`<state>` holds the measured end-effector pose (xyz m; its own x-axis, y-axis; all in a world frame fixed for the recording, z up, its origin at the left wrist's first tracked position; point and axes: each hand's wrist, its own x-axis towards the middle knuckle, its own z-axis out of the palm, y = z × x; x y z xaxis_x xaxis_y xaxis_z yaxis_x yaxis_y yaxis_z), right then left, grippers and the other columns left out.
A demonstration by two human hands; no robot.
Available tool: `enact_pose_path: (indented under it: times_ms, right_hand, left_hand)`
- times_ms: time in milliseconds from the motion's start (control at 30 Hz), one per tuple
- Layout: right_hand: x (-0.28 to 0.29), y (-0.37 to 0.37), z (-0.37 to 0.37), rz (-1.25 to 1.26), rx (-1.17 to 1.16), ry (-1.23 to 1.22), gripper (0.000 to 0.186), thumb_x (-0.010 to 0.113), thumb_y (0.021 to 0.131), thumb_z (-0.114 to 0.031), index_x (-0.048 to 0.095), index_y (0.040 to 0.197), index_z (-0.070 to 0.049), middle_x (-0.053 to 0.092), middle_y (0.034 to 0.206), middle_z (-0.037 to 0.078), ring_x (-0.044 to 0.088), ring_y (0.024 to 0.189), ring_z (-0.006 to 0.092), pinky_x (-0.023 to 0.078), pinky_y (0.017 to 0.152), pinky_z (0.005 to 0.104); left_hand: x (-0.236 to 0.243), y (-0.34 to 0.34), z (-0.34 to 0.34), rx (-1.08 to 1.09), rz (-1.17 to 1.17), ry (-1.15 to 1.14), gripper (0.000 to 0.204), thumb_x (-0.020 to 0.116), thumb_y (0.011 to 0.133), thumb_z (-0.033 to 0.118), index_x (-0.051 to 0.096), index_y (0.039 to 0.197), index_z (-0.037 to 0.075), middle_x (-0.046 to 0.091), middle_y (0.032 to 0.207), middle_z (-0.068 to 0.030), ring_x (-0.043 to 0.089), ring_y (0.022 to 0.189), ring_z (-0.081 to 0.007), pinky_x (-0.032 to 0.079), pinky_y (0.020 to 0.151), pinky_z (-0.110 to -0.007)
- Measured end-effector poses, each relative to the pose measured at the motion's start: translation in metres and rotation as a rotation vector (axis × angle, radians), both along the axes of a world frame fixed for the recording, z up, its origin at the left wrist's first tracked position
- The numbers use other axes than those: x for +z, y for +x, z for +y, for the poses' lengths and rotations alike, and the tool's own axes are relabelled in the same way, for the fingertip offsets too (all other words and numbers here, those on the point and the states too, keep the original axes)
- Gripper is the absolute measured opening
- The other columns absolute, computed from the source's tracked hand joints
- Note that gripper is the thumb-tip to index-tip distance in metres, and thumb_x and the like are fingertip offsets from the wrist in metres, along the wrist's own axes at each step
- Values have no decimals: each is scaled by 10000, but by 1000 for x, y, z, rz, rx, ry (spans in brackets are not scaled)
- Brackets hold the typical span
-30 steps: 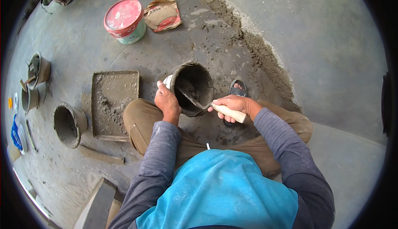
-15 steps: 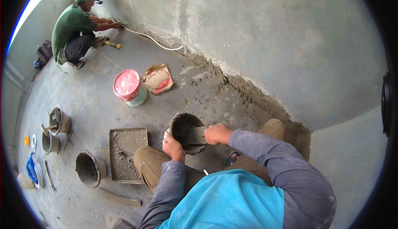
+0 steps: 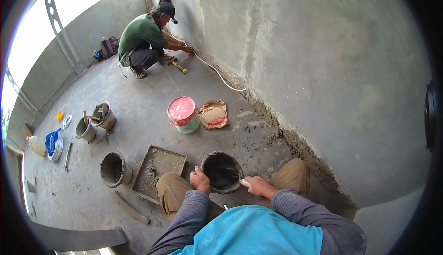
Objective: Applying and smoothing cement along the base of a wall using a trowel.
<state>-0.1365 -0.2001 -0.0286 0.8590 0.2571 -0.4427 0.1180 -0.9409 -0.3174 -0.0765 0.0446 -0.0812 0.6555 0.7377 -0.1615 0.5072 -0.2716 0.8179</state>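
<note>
A person in a turquoise top with grey sleeves steadies a round, mortar-caked dark bucket [image 3: 214,160] between bent knees on a grey tiled floor. The left hand [image 3: 200,181] grips the bucket's left side, thumb by the rim, the other fingers mostly hidden. The right hand [image 3: 259,186], at the bucket's right edge, has its fingers wrapped around the pale handle of a trowel [image 3: 245,182]; the tool's far end reaches inside the bucket, where the shadow hides most detail.

Just beside the left knee lies a shallow, square, mortar-smeared tray [image 3: 177,154], with a second round grey bucket [image 3: 125,174] to its left and a narrow wooden strip [image 3: 131,207] below that bucket. Beyond the hands stands a white-and-green tub with a red lid [image 3: 183,115], near a crumpled brown paper bag [image 3: 213,114]. Farther off, a co-worker in a green shirt [image 3: 144,35] squats at the foot of a grey concrete wall [image 3: 332,79], both hands low by a white cable [image 3: 219,74], with a yellow-handled hammer [image 3: 179,67] on the floor nearby.
</note>
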Motion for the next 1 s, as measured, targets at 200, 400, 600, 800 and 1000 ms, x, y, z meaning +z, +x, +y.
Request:
enact_pose_path:
  times_ms: [200, 400, 600, 800, 1000]
  right_hand:
    - [-8, 14, -15, 100, -329, 361, 663, 720, 740, -397, 509, 1293, -100, 604, 1185, 166, 574, 1086, 328, 460, 907, 411]
    - [-24, 17, -11, 118, -1030, 658, 654, 664, 797, -407, 491, 1294, -20, 597, 1187, 205, 580, 1085, 309, 455, 916, 369]
    - [-14, 9, -4, 39, -1064, 683, 656, 661, 808, -380, 458, 1318, -22, 504, 1282, 254, 524, 1156, 344, 431, 959, 379]
    - [1, 9, -4, 22, -1086, 602, 649, 666, 807, -378, 460, 1319, -36, 428, 1336, 243, 458, 1210, 377, 406, 990, 413]
    - [-17, 11, -8, 88, -1106, 660, 673, 671, 808, -381, 435, 1339, -41, 383, 1379, 239, 430, 1240, 378, 406, 990, 449]
  left_hand:
    - [-3, -4, -1, 40, 58, -17, 489, 492, 915, 448, 578, 820, -24, 625, 796, -234, 605, 780, -391, 454, 732, -455]
    - [-9, -3, -4, 68, 14, -3, 509, 469, 920, 458, 581, 812, -27, 617, 787, -242, 593, 762, -402, 446, 723, -460]
    - [-9, -2, -7, 45, 24, -23, 541, 439, 930, 477, 594, 827, -31, 618, 802, -223, 597, 786, -376, 444, 746, -445]
    - [2, -8, -8, 100, 4, -70, 572, 406, 934, 485, 618, 890, -44, 633, 868, -256, 603, 845, -407, 444, 782, -457]
    - [7, -14, -16, 180, 123, -110, 626, 379, 933, 507, 644, 931, -59, 647, 921, -245, 614, 889, -387, 449, 815, -437]
